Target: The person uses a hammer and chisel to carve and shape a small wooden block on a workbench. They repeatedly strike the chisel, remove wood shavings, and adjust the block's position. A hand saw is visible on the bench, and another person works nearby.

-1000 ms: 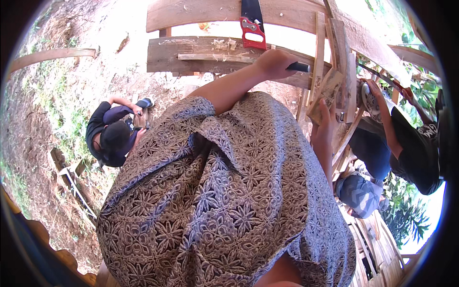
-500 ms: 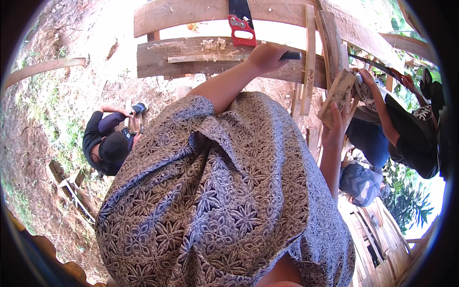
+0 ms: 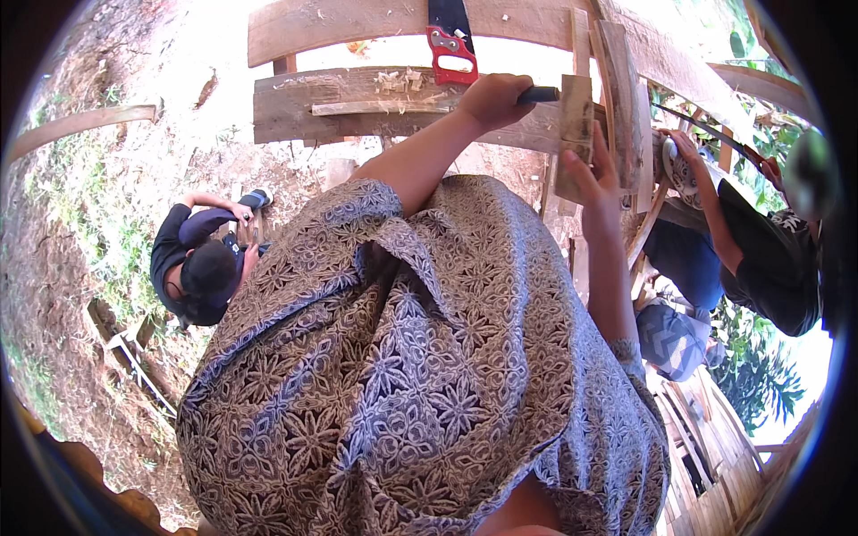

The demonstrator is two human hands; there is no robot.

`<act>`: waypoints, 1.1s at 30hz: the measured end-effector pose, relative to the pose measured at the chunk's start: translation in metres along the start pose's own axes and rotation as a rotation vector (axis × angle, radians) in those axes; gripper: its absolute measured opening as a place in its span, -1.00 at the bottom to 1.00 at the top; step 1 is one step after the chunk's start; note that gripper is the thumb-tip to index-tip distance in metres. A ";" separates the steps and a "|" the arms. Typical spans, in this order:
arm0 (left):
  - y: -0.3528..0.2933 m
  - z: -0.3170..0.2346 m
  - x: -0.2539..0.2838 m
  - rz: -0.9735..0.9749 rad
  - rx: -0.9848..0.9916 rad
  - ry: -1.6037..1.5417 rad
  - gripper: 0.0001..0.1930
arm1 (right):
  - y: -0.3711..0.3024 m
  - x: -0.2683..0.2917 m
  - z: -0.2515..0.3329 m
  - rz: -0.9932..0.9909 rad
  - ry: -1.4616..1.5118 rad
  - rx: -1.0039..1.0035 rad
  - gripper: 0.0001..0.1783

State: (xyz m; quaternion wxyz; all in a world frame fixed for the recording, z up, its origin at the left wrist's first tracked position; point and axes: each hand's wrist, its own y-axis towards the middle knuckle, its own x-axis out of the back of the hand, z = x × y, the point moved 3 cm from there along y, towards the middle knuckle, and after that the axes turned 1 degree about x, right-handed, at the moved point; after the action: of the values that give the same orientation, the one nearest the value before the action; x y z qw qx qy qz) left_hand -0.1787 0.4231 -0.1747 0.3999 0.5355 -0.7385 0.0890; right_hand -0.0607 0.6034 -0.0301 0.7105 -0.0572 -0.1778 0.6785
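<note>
My left hand (image 3: pixel 496 101) is closed around a dark cylindrical handle (image 3: pixel 539 94) above the bench plank. The handle's end sticks out to the right; the rest of the tool is hidden by the hand. With thumb and fingers, my right hand (image 3: pixel 597 174) grips a flat wooden block (image 3: pixel 575 116), which stands upright in the picture. The block's left edge is right at the handle's end; I cannot tell whether they touch. A pale wood strip (image 3: pixel 380 107) lies on the plank left of my left hand, below some wood shavings (image 3: pixel 402 80).
A red-handled saw (image 3: pixel 454 64) lies across the bench planks (image 3: pixel 286 94). Upright boards (image 3: pixel 617 98) stand at the right. One person (image 3: pixel 201 277) crouches on the ground at left; people in dark clothing (image 3: pixel 769 241) and a cap (image 3: pixel 672 339) are close on the right.
My right hand has brought the wooden block left, from a tilted position near the boards to the handle's end. My left hand keeps its grip, barely shifted. The person at left has lifted an arm slightly.
</note>
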 end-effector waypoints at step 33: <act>-0.032 -0.044 0.034 0.269 -0.199 -0.050 -0.79 | -0.003 0.027 -0.035 -0.134 0.303 -0.134 -0.21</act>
State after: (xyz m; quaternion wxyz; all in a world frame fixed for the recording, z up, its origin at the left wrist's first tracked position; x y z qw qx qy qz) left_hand -0.1331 0.4103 -0.1310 0.4170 0.3915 -0.8184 0.0546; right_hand -0.0458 0.6358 -0.0573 0.7672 -0.1938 -0.1169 0.6001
